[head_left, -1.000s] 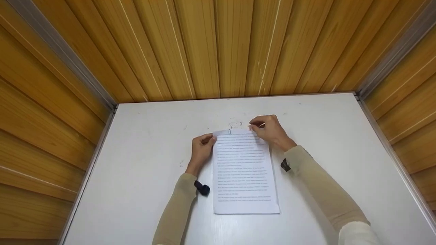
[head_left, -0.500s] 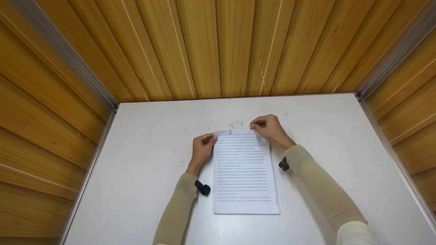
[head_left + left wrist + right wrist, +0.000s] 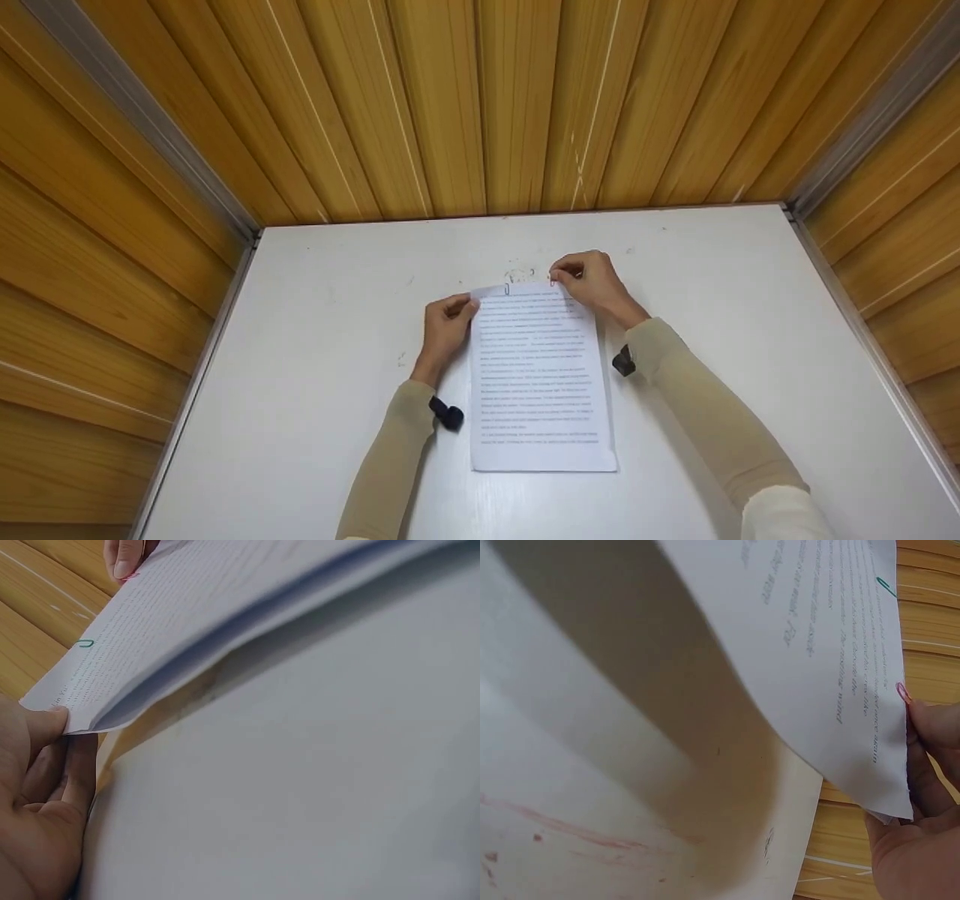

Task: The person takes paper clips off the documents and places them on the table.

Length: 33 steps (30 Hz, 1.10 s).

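A stack of printed paper sheets (image 3: 536, 375) lies on the white table, its far end lifted off the surface. My left hand (image 3: 446, 326) pinches the stack's far left corner between thumb and fingers. A green paper clip (image 3: 86, 643) sits on the far edge, between my two hands. Near the far right corner my right hand (image 3: 592, 285) pinches a red paper clip (image 3: 903, 692), which overlaps the paper's edge. In the right wrist view, the right hand's lower fingers are behind the sheets.
The white table (image 3: 315, 337) carries dark scuffs beyond the paper and reddish smears seen in the right wrist view. Wood-patterned walls (image 3: 450, 112) close off the back and both sides.
My right hand has shifted very slightly, and the red clip now shows at the paper's edge below its fingertips. My left hand keeps its hold on the corner.
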Tool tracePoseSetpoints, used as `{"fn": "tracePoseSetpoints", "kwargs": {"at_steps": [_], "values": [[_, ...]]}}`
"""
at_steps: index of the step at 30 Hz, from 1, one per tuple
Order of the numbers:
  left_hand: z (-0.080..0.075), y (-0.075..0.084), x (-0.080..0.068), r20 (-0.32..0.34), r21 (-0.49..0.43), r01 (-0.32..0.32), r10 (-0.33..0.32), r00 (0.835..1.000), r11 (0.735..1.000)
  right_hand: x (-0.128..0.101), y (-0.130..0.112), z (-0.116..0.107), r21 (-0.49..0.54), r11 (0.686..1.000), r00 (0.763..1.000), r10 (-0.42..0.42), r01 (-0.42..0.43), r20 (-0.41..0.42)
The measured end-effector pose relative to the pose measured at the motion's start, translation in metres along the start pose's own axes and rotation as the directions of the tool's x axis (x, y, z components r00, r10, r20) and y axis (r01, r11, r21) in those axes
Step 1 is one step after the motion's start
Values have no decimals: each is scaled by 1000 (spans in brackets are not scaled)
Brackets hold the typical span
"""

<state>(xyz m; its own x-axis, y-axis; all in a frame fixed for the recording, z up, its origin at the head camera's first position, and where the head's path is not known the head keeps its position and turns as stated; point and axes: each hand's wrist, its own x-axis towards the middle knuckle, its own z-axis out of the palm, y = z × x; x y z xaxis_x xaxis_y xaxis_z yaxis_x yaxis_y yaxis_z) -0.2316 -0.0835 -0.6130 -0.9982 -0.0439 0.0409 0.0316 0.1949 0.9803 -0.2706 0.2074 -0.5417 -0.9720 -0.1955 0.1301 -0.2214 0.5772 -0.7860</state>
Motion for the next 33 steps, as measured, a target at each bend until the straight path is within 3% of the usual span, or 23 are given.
{"fn": "tracePoseSetpoints", "kwargs": {"at_steps": [18,33], "values": [[0,2,-3,0,0,-17,17,1000,1000,1,-2,-6,-10,999,999,30,-31,-12],[-1,1,-5,1,-10,-1,1,1000,1000,-8,12,-43,-30,1000,999,5,-6,-46]]}}
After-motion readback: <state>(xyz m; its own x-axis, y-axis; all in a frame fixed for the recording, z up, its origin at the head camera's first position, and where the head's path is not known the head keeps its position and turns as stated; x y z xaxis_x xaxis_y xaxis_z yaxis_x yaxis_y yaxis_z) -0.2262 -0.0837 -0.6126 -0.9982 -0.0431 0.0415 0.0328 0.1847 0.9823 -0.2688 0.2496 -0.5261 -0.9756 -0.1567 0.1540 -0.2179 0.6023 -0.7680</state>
